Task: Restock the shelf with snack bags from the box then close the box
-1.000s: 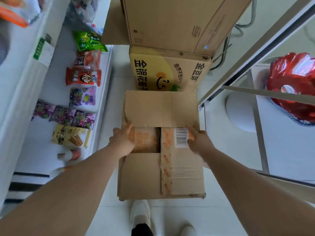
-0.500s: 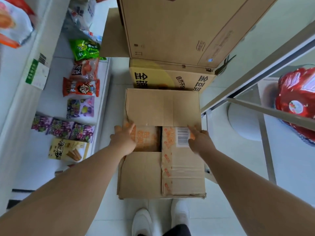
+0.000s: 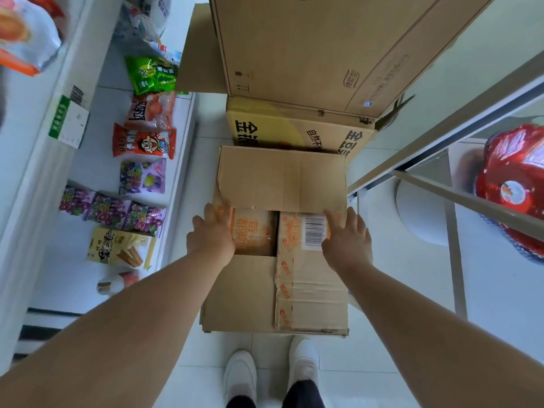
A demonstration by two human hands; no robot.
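A brown cardboard box [image 3: 279, 293] stands on the floor in front of my feet, its far and near flaps folded over the top. Between them a gap shows an inner flap with orange print [image 3: 253, 231] and a taped flap with a barcode label [image 3: 315, 234]. My left hand [image 3: 213, 232] lies flat on the left end of the far flap's edge. My right hand [image 3: 346, 240] presses flat on the right end by the barcode. Snack bags [image 3: 144, 142] lie in rows on the white shelf [image 3: 179, 184] at the left.
Two larger cardboard boxes [image 3: 309, 54] are stacked just behind the box. A yellow snack box [image 3: 120, 248] and purple candy bags [image 3: 112, 210] lie on the shelf's near part. A white rack with a red foil item [image 3: 515, 187] stands at the right. My white shoes [image 3: 241, 375] are below.
Both hands have slid a little along the far flap, pushing it down over the gap. The view has shifted slightly, bringing my shoes into sight.
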